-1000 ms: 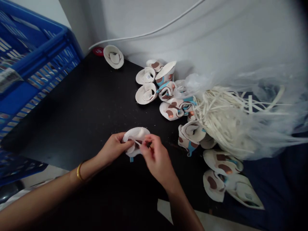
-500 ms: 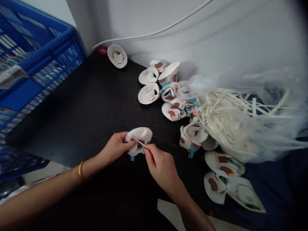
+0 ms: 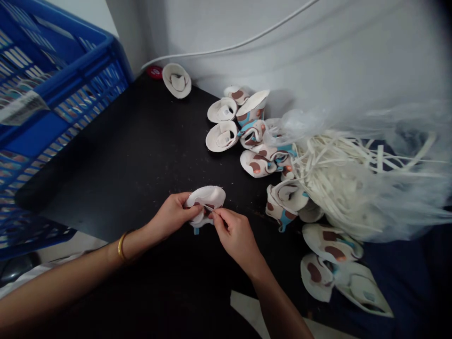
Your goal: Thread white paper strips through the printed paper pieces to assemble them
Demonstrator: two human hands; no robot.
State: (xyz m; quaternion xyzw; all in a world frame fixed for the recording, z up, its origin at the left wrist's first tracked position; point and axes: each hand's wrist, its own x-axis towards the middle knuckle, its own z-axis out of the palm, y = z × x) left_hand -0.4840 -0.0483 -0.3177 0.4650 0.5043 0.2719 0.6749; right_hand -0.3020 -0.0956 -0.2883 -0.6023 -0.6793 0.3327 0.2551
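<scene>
A small white shoe upper (image 3: 211, 194) with brown patches and a blue tab is held above the dark table. My left hand (image 3: 173, 213) grips its left side, thumb pressed onto the upper near the opening. At the opening's right side, my right hand (image 3: 236, 235) is closed in a pinch on a thin white strip (image 3: 209, 208). Fingers partly hide the strip, and I cannot tell how much of it lies inside the upper. Similar shoe uppers (image 3: 221, 136) lie beyond my hands and to the right.
A blue plastic crate (image 3: 67, 77) stands at the left. On the right, a clear plastic bag (image 3: 399, 202) spills many white strips (image 3: 328, 174). One upper (image 3: 176, 81) sits at the far corner by a red round object (image 3: 154, 72). A white cable (image 3: 229, 47) runs along the wall.
My right hand has shifted slightly up and left, closer to the upper's opening, and less of the strip shows. The whole view has shifted a little; the left hand keeps its hold.
</scene>
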